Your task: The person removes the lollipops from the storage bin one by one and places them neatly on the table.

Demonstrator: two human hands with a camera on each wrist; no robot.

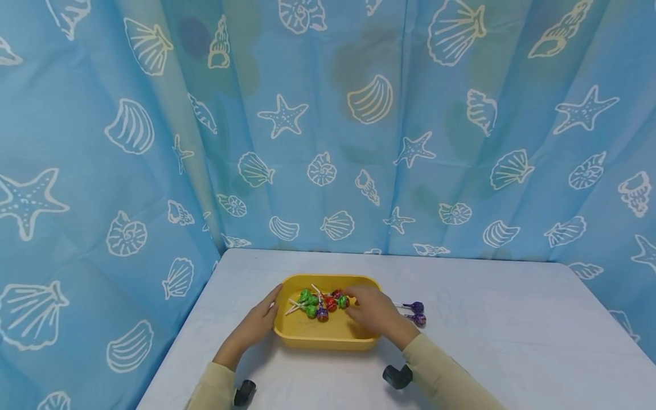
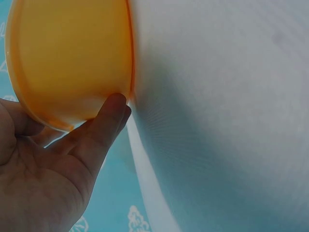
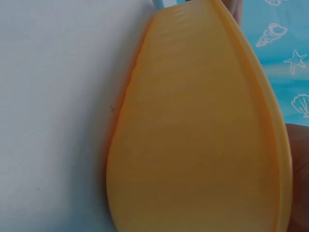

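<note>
A yellow tray [image 1: 328, 343] holds several wrapped lollipops: green ones [image 1: 311, 311] at left, a red one [image 1: 331, 304] and a purple one [image 1: 322, 315] near the middle. My left hand [image 1: 253, 326] grips the tray's left end; in the left wrist view that hand [image 2: 53, 179] has its fingers against the outer wall [image 2: 72, 53]. My right hand [image 1: 378, 310] reaches over the right side, fingertips beside a green lollipop [image 1: 343, 302]; whether they pinch anything cannot be told. The tray wall [image 3: 193, 116] hides most of that hand [image 3: 299, 169] in the right wrist view.
Two purple lollipops [image 1: 417, 308] lie on the white table [image 1: 487, 330] just right of the tray, behind the right hand. A blue curtain [image 1: 328, 136] with shell prints hangs behind the table and along its left side.
</note>
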